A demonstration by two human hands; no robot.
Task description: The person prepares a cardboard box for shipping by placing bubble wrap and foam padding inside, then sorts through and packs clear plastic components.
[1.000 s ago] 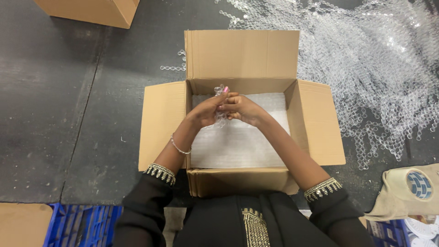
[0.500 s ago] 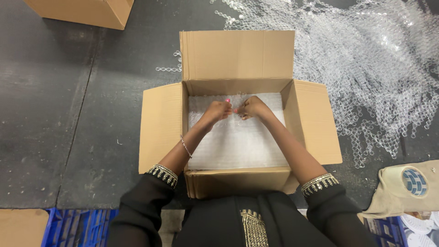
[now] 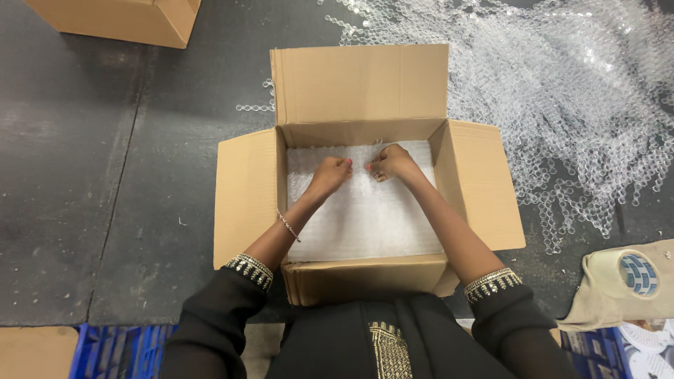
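Bubble wrap [image 3: 365,217] lines the open cardboard box [image 3: 246,196], directly beneath both hands, left hand [image 3: 331,175] and right hand [image 3: 392,163], fingers curled, pinching it near the far wall.

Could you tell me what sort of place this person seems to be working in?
Probably a packing or dispatch area. An open cardboard box lined with bubble wrap sits on a dark floor, loose bubble wrap is heaped beside it, and another carton stands nearby.

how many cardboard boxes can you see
3: an open box under both hands, a second box at top left, a corner of a third box at bottom left. Others may sit off-frame.
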